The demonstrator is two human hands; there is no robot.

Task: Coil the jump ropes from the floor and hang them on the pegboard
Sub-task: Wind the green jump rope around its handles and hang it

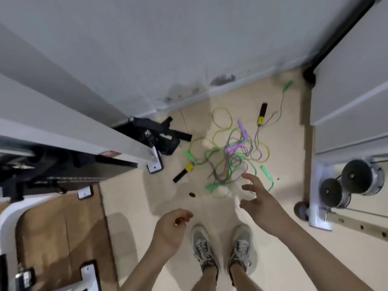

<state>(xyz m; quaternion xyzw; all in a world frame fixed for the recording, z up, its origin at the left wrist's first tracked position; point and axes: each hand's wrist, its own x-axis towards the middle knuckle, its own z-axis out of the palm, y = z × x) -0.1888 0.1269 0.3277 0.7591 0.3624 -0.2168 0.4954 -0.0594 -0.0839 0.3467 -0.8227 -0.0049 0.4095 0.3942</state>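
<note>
The cords in the tangle of ropes (231, 158) are crossed so thickly that no cord can be traced to its handle. The right hand (260, 201) is smeared by motion blur. The fingertips of the left hand (170, 227) are curled out of sight under the palm. The arms (315, 255) and legs (210, 278) are cut off by the bottom edge. A black bag (153, 133) is partly hidden behind a white beam (84, 124). Dark specks (192, 194) on the floor (130, 196) are too small to be identified. A drilled rail (357, 224) is cut off by the right edge.
</note>
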